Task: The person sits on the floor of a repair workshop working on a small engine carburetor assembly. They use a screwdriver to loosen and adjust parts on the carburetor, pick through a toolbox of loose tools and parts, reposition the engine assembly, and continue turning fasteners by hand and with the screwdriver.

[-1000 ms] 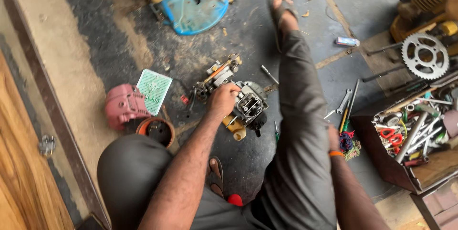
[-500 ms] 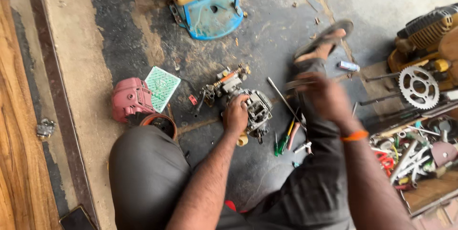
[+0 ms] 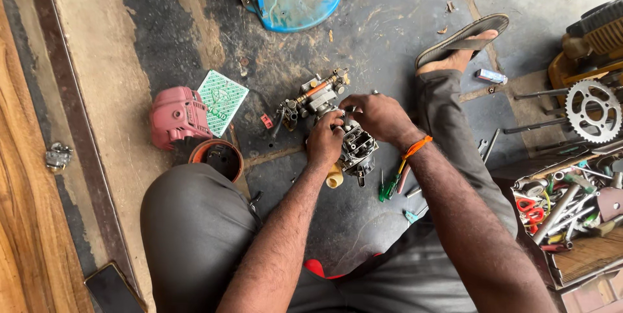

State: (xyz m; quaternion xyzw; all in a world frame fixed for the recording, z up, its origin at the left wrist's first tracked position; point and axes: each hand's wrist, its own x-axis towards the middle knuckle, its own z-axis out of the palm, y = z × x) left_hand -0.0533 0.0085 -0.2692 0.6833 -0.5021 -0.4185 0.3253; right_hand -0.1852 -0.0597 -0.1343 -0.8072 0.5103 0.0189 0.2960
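Clearly grimy, grey metal carburetor (image 3: 355, 147).

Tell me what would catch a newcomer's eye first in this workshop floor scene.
First, the left hand and right hand meeting on a small grey engine part at the centre of the oil-dark floor. Then the pink engine cover to the left, and the toothed sprocket above a crowded tool box at the right edge.

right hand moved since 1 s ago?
Yes. The right hand has come in from the toolbox side, leftward, onto the small engine part that the left hand holds.
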